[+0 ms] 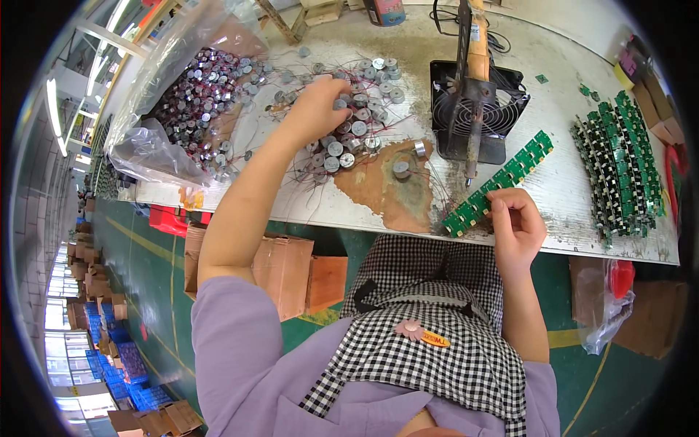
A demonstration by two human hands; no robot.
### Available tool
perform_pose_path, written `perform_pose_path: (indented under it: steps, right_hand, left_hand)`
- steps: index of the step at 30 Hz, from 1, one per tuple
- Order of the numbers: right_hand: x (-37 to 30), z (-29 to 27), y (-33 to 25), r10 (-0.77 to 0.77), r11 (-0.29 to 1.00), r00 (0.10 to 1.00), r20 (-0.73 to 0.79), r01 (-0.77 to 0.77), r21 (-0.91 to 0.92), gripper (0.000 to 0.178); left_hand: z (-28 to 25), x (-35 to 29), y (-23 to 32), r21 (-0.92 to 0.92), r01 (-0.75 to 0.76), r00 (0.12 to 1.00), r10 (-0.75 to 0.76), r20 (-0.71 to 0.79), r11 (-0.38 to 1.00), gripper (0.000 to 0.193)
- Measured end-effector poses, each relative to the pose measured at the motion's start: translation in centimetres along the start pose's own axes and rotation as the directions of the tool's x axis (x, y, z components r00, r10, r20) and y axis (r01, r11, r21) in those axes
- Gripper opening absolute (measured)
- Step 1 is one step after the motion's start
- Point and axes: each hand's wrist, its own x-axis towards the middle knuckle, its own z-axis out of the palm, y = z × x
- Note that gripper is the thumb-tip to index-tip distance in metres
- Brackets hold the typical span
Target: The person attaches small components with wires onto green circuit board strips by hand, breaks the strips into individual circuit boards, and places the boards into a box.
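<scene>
My left hand (pixel 319 109) reaches into a loose pile of small round metal motors (pixel 357 128) with thin red and dark wires. Its thumb and fingers are bent around one small motor, though the fingertips are partly hidden. Between thumb and fingers, my right hand (pixel 518 224) pinches the edge of a green circuit board strip (pixel 502 182), which slants across the table near the front edge. Just above the strip, a soldering iron (pixel 475 131) points its tip downward from a stand. A single motor (pixel 401 170) sits on a worn brown patch left of the strip.
Behind the iron stands a black fan (pixel 502 102). Many more motors (pixel 200 95) fill a plastic-lined box at the left. Stacked green board strips (pixel 619 167) lie at the right. A can (pixel 386 12) is at the back, and cardboard boxes (pixel 280 273) stand below the table edge.
</scene>
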Motion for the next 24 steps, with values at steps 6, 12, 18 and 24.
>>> perform_pose_path:
  steps: [6,12,18,24]
  right_hand:
    - [0.4,0.0,0.1,-0.03,0.999,0.999,0.01,0.03,-0.011,0.004]
    - [0.2,-0.3,0.1,-0.025,1.0,0.999,0.033,0.025,0.01,0.009]
    - [0.0,0.0,-0.2,-0.112,0.993,0.991,0.071,0.108,0.052,0.007]
    - [0.3,0.1,-1.4,-0.248,0.923,0.946,0.207,0.296,-0.245,0.01]
  left_hand:
    - [-0.2,-0.6,-1.7,0.019,0.095,0.986,-0.091,-0.139,0.995,0.014]
    - [-4.0,-2.2,2.2,-0.414,0.209,0.816,-0.392,-0.425,0.886,0.014]
    - [-0.2,-9.6,12.3,-0.907,0.421,0.857,-0.339,0.388,0.024,0.012]
    - [2.5,-10.1,16.3,-0.87,0.485,0.811,-0.325,0.486,-0.09,0.011]
